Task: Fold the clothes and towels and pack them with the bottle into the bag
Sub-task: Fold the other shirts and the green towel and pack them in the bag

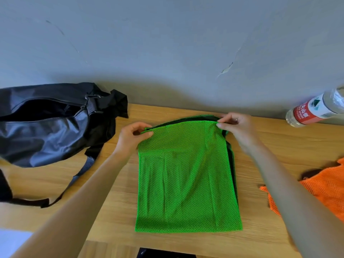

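Green mesh towel (188, 175): light, floppy. Left hand (130, 138) and right hand (236, 127) pinch far corners; good hold.

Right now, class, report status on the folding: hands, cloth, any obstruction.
Left hand and right hand pinch green towel at its far corners. Towel lies on table, bag open, bottle unpacked. Nothing in the way.
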Tool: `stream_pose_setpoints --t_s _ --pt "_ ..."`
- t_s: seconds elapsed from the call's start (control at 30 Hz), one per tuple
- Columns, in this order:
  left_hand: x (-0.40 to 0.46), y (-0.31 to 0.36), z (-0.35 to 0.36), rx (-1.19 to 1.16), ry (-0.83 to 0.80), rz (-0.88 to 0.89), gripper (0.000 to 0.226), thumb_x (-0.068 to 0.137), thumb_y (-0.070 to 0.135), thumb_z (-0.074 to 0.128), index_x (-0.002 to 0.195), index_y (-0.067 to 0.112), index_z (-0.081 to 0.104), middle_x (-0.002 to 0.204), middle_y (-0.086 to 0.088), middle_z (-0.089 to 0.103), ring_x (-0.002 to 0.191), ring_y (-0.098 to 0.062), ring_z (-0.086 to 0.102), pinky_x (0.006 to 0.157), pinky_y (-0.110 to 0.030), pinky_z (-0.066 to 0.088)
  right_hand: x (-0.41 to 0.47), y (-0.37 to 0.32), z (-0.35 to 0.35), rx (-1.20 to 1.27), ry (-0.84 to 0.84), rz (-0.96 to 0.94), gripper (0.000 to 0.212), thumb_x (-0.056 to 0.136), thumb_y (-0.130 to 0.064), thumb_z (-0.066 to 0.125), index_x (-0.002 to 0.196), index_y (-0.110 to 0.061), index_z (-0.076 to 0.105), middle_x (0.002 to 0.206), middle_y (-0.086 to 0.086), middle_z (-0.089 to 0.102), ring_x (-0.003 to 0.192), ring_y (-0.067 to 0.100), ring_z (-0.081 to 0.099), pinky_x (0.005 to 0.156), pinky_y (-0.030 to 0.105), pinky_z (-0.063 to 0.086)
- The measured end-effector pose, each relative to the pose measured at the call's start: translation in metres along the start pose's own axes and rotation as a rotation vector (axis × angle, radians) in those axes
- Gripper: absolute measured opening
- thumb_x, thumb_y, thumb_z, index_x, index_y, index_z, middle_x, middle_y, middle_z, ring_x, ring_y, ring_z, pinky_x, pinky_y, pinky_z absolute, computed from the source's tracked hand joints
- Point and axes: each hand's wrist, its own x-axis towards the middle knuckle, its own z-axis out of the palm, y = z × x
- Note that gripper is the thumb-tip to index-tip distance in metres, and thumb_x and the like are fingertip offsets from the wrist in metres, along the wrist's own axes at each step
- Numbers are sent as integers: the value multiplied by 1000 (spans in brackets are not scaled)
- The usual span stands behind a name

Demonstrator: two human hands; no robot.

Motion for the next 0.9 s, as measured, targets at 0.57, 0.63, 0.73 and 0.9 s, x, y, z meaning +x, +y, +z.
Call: stream_pose_setpoints --t_s 0.57,0.63,0.73,0.9 --pt "-2 9 -4 54 106 40 20 77 5 73 84 23 66 72 5 42 69 -6 42 62 -7 40 -11 -16 -7 -44 48 -106 21 80 4 67 74 -15 64 70 -9 68 66 -5 60 65 9 44" --pt "-4 13 -8 53 113 55 18 77 8 74 84 23 68 75 3 50 74 -8 47 66 -9 42 -13 -20 -11 -63 45 -120 21 80 3 67 73 -17 63 68 -15 69 67 -5 61 66 9 44" --pt "-8 22 -16 42 101 92 11 78 11 73 86 18 71 89 -5 68 83 -12 60 76 -14 48 -18 -30 -17 -77 49 -144 22 81 2 67 73 -17 63 67 -19 68 67 -6 61 66 7 43" --pt "-20 51 -25 54 60 200 16 80 7 69 83 22 71 75 14 71 75 4 65 71 -8 46 -34 -55 -30 -117 48 -199 22 80 1 68 73 -19 62 70 -21 68 69 -8 61 66 6 42"
